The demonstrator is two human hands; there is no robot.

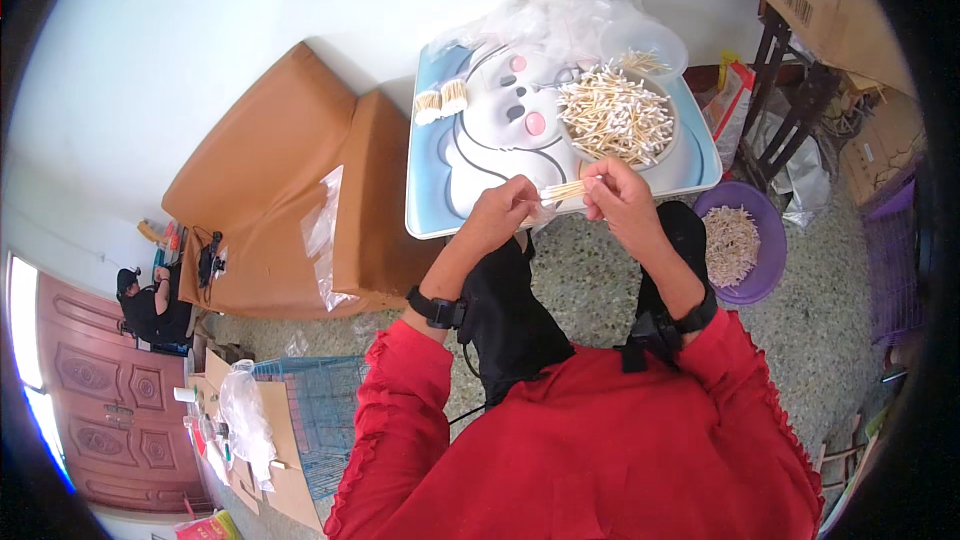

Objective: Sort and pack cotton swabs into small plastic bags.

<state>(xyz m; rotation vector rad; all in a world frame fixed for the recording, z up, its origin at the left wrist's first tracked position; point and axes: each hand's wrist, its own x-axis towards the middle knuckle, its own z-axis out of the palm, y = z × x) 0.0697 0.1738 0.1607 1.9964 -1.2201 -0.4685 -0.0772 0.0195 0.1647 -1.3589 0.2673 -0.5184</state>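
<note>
My right hand [622, 202] pinches a small bunch of cotton swabs [567, 191], their sticks lying sideways between both hands. My left hand [500, 212] is closed on a clear plastic bag [541, 214], at the swabs' left tips; whether those tips are inside it I cannot tell. Beyond my hands, a round bowl [673, 143] heaped with loose swabs stands on a small table [455, 172] with a cartoon animal top. Two bundles of swabs [441, 100] stand at the table's left. A pile of clear plastic bags [545, 28] lies along its far edge.
A translucent lid [672, 38] with some swabs lies behind the bowl. On the floor at right is a purple basin [768, 258] of swabs. A brown sofa [260, 180] flanks the table's left. Another person [165, 305] sits far left, near a blue wire cage [320, 415].
</note>
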